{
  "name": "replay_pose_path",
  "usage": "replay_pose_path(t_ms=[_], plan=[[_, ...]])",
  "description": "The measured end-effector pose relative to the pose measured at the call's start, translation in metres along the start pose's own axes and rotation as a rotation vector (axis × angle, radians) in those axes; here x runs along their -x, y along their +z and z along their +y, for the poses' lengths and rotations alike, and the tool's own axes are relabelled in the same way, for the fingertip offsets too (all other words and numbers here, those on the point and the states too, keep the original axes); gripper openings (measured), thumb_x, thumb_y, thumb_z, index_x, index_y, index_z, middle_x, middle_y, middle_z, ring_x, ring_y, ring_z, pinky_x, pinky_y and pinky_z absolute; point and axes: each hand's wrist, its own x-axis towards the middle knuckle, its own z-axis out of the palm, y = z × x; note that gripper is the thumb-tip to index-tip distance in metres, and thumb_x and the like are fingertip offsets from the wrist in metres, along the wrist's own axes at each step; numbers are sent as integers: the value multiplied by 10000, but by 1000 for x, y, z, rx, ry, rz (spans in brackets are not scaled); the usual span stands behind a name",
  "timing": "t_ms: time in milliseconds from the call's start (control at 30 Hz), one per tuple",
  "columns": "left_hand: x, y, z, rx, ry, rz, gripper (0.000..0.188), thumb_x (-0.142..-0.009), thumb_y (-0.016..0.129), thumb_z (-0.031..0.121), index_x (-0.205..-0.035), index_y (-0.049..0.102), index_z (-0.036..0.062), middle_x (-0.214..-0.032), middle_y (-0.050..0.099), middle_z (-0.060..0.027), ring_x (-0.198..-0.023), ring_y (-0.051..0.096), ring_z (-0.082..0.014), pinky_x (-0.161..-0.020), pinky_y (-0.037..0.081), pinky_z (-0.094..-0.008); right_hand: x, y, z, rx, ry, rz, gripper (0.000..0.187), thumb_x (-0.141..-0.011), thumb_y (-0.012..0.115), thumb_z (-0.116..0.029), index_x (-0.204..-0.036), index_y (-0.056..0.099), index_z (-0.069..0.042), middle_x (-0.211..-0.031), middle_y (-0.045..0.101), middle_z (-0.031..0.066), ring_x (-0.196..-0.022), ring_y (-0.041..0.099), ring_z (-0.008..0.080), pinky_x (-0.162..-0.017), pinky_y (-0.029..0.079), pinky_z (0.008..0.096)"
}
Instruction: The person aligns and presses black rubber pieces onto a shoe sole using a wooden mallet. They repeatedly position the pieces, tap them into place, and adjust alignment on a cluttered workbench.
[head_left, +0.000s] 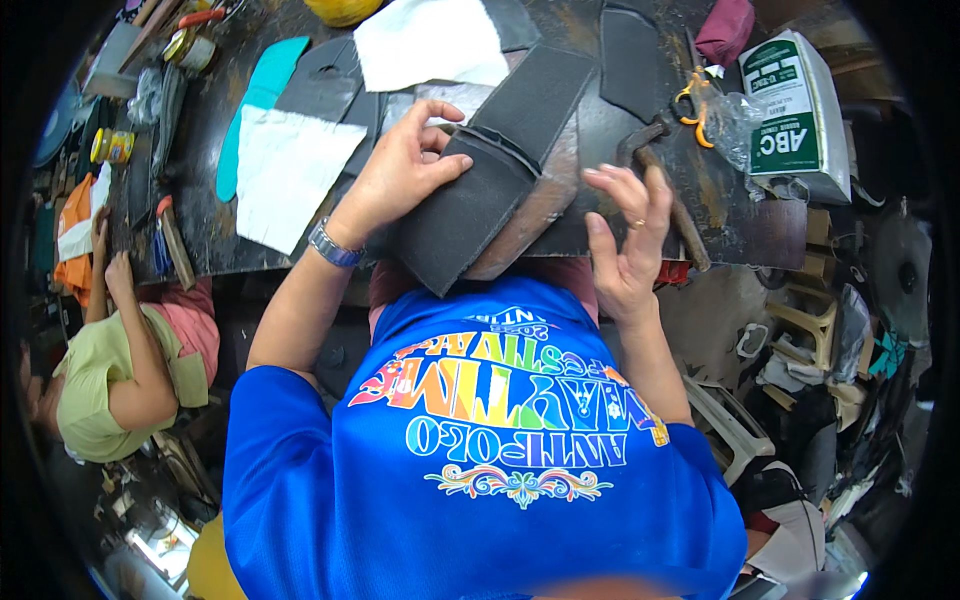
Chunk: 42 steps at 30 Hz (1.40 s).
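Note:
In front of me lies a black, matte sheet piece (462, 205) with a raised, folded seam across its middle. It rests slantwise on a brown board (545, 205), its near corner hanging over the table edge. My left hand (408, 165) is at the sheet's left edge, thumb on top and curled fingers by the seam, gripping it there. Beyond the seam, a second black panel (540, 95) reaches away from me. To the right of the board, my right hand (630, 235) is raised with its fingers apart and holds nothing. A wooden-handled hammer (672, 200) lies beside it.
White cloth pieces (295, 175) and a teal cut-out (255, 115) lie on the left. At right are orange-handled scissors (698, 108), a plastic bag (735, 125) and a green-and-white box (790, 115). Another person (130, 375) sits at the table on my left.

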Motion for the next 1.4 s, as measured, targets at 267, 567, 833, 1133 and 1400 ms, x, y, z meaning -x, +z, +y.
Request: replay_pose_path(t_ms=[267,567,833,1133,1400], plan=[[5,2,-8,-96,148,167,692,-856,815,324,-1406,493,55,-1019,736,-155,-868,716,-177,-756,560,-304,-23,36,-4,-62,3,-195,657,-917,629,42,-1520,373,-17,-1171,692,158,-1046,662,269,-960,508,372],[-19,24,12,416,25,4,650,-887,765,131,-1451,448,68,-923,741,-127,-805,722,-158,-709,583,-263,-22,19,-35,-259,713,-9,737,-1019,617,-175,-1602,176,-76,-957,679,113,-780,659,112,-670,515,226],[0,45,24,498,161,21,696,-872,766,55,-1475,420,97,-989,732,-114,-856,710,-128,-748,574,-246,-39,21,-34,-1032,843,202,895,-905,714,-6,-1590,139,-61,-1213,629,172,-1075,659,200,-898,554,315],[3,50,18,640,186,-14,676,-868,770,57,-1460,445,89,-1029,719,-98,-918,690,-115,-799,563,-249,-40,36,-35,-1083,774,232,917,-854,668,135,-1577,149,-84,-1268,595,196,-1151,633,231,-1002,529,356],[4,49,22,539,150,-64,658,-875,741,35,-1467,460,89,-1281,620,-95,-1130,630,-131,-940,533,-277,-41,39,-37,-1053,701,269,896,-836,613,175,-1571,179,-97,-1289,582,183,-1133,641,223,-1002,526,356]])
